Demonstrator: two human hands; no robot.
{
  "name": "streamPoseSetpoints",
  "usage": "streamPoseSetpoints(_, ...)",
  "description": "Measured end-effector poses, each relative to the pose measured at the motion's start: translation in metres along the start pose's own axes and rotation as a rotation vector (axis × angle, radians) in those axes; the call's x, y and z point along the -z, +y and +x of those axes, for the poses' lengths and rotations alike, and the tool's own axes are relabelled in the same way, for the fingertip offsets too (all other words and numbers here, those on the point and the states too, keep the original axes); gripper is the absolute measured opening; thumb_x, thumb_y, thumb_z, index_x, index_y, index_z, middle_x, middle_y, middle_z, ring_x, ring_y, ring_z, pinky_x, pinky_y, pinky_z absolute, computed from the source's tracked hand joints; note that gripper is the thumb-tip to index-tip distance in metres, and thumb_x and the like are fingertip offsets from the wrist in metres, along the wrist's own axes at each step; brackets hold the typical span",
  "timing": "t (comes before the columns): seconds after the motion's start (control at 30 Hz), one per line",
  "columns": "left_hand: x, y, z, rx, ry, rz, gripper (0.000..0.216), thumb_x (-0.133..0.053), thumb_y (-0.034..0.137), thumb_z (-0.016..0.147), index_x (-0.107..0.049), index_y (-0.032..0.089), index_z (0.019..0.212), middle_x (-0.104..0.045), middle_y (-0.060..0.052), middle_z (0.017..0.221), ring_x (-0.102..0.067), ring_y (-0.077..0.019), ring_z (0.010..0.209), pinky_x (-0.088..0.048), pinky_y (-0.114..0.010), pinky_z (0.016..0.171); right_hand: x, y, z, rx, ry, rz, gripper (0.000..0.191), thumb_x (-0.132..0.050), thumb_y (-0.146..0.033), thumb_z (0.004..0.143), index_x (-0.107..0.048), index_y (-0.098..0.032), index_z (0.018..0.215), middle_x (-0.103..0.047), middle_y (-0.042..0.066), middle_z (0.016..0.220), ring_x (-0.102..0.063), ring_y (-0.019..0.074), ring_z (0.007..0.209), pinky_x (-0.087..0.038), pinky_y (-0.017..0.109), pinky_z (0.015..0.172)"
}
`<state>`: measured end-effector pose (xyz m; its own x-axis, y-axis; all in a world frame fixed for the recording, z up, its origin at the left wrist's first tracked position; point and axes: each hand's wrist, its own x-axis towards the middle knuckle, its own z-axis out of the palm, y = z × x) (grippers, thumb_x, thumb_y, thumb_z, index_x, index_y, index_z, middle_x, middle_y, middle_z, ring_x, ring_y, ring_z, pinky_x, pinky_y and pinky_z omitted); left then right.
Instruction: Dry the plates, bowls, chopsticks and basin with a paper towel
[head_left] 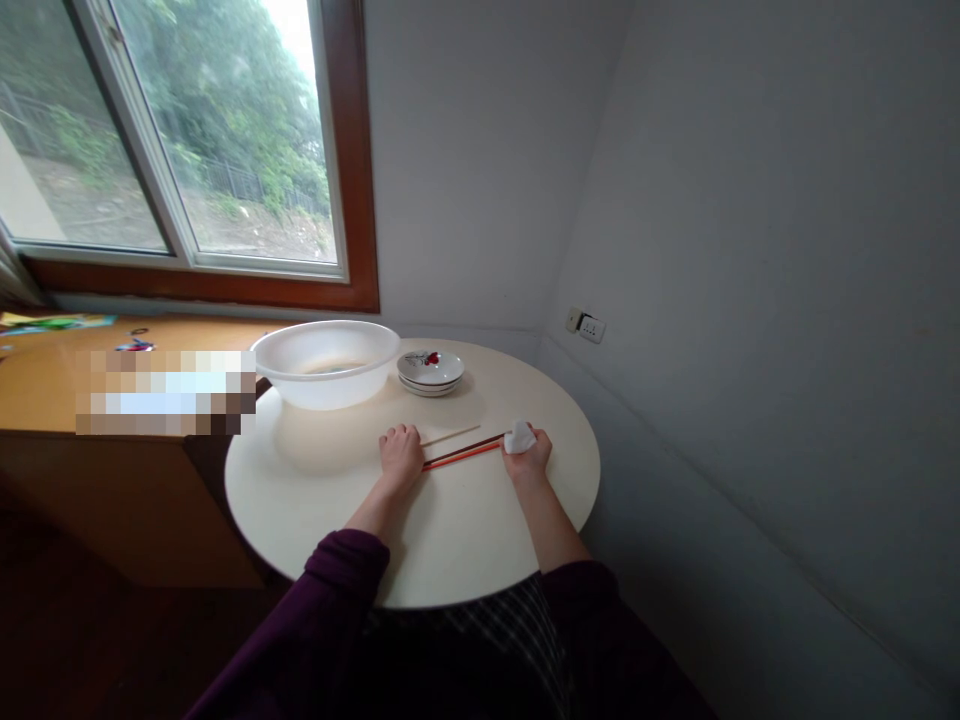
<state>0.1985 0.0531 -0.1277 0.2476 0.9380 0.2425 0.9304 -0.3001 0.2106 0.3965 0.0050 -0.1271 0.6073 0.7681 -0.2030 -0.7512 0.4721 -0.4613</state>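
My left hand (401, 455) is closed, knuckles up, around the left ends of a dark brown chopstick (466, 449) and an orange-red chopstick (463, 456). Those two stretch across to my right hand (531, 462). Bunched in the closed right hand is a white cloth or tissue (519, 437), pressed at the right end of the chopsticks. Just beyond them, a pale wooden chopstick (451, 436) runs out from beside my left fingers. Whether the left hand touches it, I cannot tell. The fingertips of both hands are largely hidden.
On the round cream table (315, 520) stand a translucent white basin (322, 390) and a stack of several small plates (431, 372) with a red flower pattern. A wooden desk (90, 480) adjoins at the left. The wall with a socket (591, 328) is close at the right.
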Motion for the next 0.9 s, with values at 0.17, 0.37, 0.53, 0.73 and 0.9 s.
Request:
streamPoseSetpoints(0.17, -0.0005, 0.0002, 0.0001, -0.012, -0.003, -0.019, 0.032, -0.033, 0.016, 0.084, -0.064, 0.013, 0.093, -0.063, -0.015, 0.1, -0.054, -0.0277, 0.097, -0.035, -0.038, 0.081, -0.0006, 0.0, -0.0009, 0.001, 0.004, 0.0, 0.008, -0.039, -0.015, 0.062, -0.037, -0.022, 0.065, -0.046, -0.009, 0.045, -0.048, 0.0097, 0.038, -0.036, 0.02, 0.037)
streamPoseSetpoints(0.37, -0.0004, -0.0004, 0.0003, -0.017, 0.002, -0.051, 0.03, -0.037, 0.023, 0.083, -0.064, 0.015, 0.093, -0.063, -0.014, 0.1, -0.054, -0.0276, 0.098, -0.035, -0.039, 0.082, -0.0017, -0.0002, -0.0035, 0.0, 0.014, 0.002, 0.008, -0.039, -0.014, 0.063, -0.037, -0.022, 0.065, -0.045, -0.01, 0.044, -0.048, 0.0094, 0.038, -0.036, 0.02, 0.037)
streamPoseSetpoints(0.53, -0.0025, -0.0014, 0.0018, -0.031, -0.009, -0.069, 0.027, -0.041, 0.022, 0.08, -0.065, 0.018, 0.091, -0.063, -0.011, 0.1, -0.054, -0.0266, 0.098, -0.036, -0.038, 0.083, -0.0008, 0.0, -0.0011, 0.004, 0.018, -0.011, 0.008, -0.039, -0.015, 0.063, -0.037, -0.022, 0.065, -0.044, -0.009, 0.044, -0.048, 0.0097, 0.038, -0.036, 0.02, 0.037)
streamPoseSetpoints(0.73, -0.0051, -0.0027, 0.004, -0.027, -0.013, -0.064, 0.03, -0.036, 0.019, 0.082, -0.065, 0.015, 0.089, -0.063, -0.013, 0.098, -0.054, -0.0266, 0.097, -0.036, -0.037, 0.083, 0.0006, 0.0006, 0.0005, 0.015, 0.013, -0.019, 0.008, -0.039, -0.015, 0.062, -0.037, -0.022, 0.065, -0.045, -0.009, 0.044, -0.049, 0.0101, 0.038, -0.037, 0.02, 0.037)
streamPoseSetpoints(0.9, -0.0045, -0.0027, 0.0039, -0.028, -0.016, -0.072, 0.03, -0.036, 0.018, 0.083, -0.065, 0.016, 0.089, -0.063, -0.012, 0.098, -0.054, -0.0262, 0.097, -0.036, -0.038, 0.084, 0.0005, 0.0004, 0.0004, 0.01, 0.013, -0.022, 0.008, -0.038, -0.014, 0.062, -0.037, -0.022, 0.065, -0.045, -0.009, 0.044, -0.048, 0.0095, 0.038, -0.037, 0.02, 0.037)
